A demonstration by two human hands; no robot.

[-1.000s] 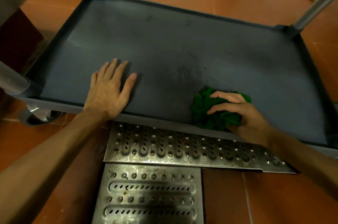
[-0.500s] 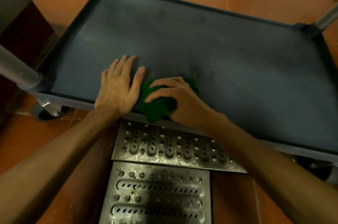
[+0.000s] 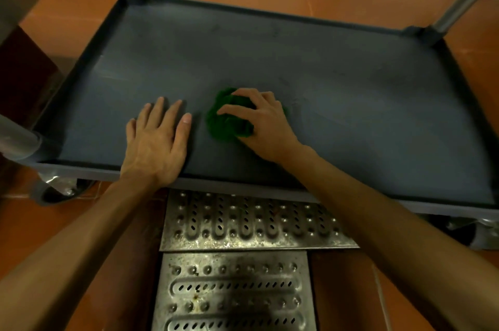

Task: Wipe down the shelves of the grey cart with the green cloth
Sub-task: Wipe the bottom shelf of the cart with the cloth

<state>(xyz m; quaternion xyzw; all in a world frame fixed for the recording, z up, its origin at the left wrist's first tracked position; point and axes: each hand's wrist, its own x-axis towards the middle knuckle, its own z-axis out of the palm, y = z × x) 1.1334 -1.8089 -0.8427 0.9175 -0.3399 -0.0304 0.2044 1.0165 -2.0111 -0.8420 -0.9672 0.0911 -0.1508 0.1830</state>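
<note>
We press the bunched green cloth (image 3: 229,117) onto the near middle of the grey cart's shelf (image 3: 351,104) with our right hand (image 3: 263,121) clamped over it, left hand (image 3: 156,139) flat and spread, and judge most of the shelf still unwiped.

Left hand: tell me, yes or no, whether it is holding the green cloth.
No, the left hand lies flat and empty on the cart shelf, while the right hand presses the green cloth.
</note>
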